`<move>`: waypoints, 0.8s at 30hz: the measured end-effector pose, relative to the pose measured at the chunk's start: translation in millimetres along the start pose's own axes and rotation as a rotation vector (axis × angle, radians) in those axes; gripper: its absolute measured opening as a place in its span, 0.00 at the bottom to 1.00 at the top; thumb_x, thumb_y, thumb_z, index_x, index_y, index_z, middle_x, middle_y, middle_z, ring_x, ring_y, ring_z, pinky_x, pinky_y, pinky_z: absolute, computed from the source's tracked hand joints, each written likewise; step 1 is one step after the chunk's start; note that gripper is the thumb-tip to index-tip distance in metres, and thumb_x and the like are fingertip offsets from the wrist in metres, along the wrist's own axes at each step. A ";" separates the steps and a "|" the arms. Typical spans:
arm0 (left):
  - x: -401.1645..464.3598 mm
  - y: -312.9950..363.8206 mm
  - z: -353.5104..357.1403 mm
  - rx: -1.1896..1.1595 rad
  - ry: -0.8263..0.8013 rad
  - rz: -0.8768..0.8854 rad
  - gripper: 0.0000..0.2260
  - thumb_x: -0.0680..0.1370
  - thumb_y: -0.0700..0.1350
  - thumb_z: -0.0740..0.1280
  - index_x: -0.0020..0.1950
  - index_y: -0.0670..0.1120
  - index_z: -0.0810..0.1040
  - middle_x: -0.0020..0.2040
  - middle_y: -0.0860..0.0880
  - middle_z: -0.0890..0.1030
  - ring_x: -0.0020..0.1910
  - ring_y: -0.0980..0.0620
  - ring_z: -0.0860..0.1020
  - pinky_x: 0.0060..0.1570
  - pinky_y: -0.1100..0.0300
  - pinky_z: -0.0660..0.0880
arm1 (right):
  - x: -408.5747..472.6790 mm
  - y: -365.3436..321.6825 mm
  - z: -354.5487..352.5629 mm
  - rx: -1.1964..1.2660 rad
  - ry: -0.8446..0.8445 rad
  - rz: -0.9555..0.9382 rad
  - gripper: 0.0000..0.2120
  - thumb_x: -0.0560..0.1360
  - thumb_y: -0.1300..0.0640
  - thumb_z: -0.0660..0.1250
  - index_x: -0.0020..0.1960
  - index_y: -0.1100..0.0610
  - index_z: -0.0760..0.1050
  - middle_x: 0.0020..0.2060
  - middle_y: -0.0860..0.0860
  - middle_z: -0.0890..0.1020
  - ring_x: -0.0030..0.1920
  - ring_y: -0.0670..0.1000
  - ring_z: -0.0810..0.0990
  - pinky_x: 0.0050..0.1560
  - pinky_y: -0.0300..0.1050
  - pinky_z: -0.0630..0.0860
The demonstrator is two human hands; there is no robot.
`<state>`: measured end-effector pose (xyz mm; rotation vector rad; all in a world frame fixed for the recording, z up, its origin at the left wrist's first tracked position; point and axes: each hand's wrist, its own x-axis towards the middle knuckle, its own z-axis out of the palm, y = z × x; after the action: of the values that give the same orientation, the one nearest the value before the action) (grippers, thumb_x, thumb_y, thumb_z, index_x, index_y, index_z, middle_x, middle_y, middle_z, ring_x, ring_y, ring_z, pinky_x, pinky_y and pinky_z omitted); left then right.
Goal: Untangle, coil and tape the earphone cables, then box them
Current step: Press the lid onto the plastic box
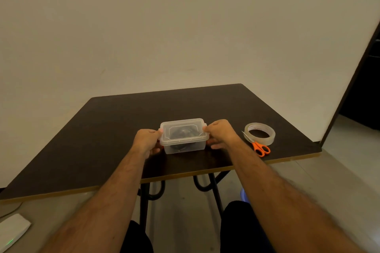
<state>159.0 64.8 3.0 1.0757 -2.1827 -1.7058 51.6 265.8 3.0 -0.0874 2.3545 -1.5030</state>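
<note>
Table (102, 139) was dark, filling the middle of the view, with the task's things grouped toward the near right edge. Box (183, 136) sat at centre: clear plastic, lid (182, 130) on top, dark coiled cables (182, 134) visible through it. Tape roll (259, 134) lay at 3 o'clock from the box, well apart; scissors (258, 146) just beside the roll at its 6 o'clock, blades touching or under its rim.

Step looked like the last one: cables were already inside, lid being closed. Next move likely called for pressing both end clips down until they latched; I couldn't tell whether either was already latched.

Left hand (147, 141) gripped the box end at 9 o'clock, fingers curled round it, thumb up at the lid edge. Right hand (221, 132) gripped the 3 o'clock end the same way, thumb on the lid clip, fingers tucked under the rim. Both were narrow, clamped on the box, nothing else held.
</note>
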 end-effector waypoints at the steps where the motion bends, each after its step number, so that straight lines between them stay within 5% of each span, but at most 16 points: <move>1: 2.3 2.3 4.0 -0.021 -0.001 -0.007 0.08 0.81 0.48 0.66 0.55 0.44 0.79 0.50 0.45 0.80 0.45 0.49 0.79 0.34 0.58 0.75 | 3.4 -0.4 -0.9 0.003 0.030 -0.007 0.11 0.78 0.53 0.68 0.59 0.55 0.77 0.51 0.54 0.81 0.45 0.51 0.83 0.41 0.46 0.83; 11: 35.7 65.3 71.6 -0.106 -0.021 0.080 0.08 0.80 0.46 0.68 0.55 0.42 0.80 0.47 0.42 0.83 0.36 0.52 0.80 0.26 0.63 0.73 | 61.2 -21.3 -63.7 -0.037 0.212 -0.153 0.07 0.80 0.56 0.65 0.50 0.57 0.79 0.46 0.55 0.82 0.44 0.52 0.83 0.48 0.52 0.84; 20: 60.6 133.1 177.7 -0.088 -0.147 0.167 0.09 0.80 0.47 0.67 0.56 0.42 0.80 0.46 0.44 0.83 0.38 0.52 0.82 0.28 0.63 0.75 | 112.7 -18.6 -166.1 -0.002 0.338 -0.102 0.12 0.79 0.59 0.62 0.58 0.63 0.77 0.48 0.55 0.80 0.44 0.54 0.80 0.43 0.50 0.82; 24: 65.1 146.0 219.8 -0.082 -0.201 0.165 0.09 0.80 0.46 0.67 0.56 0.43 0.79 0.46 0.45 0.82 0.37 0.53 0.81 0.30 0.63 0.76 | 134.7 1.8 -197.7 -0.139 0.409 -0.087 0.06 0.78 0.61 0.66 0.52 0.62 0.80 0.49 0.59 0.82 0.47 0.59 0.83 0.47 0.56 0.84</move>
<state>-69.1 207.2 42.5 0.7107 -2.2231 -1.8796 -137.7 406.8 42.2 0.0945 2.8090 -1.5119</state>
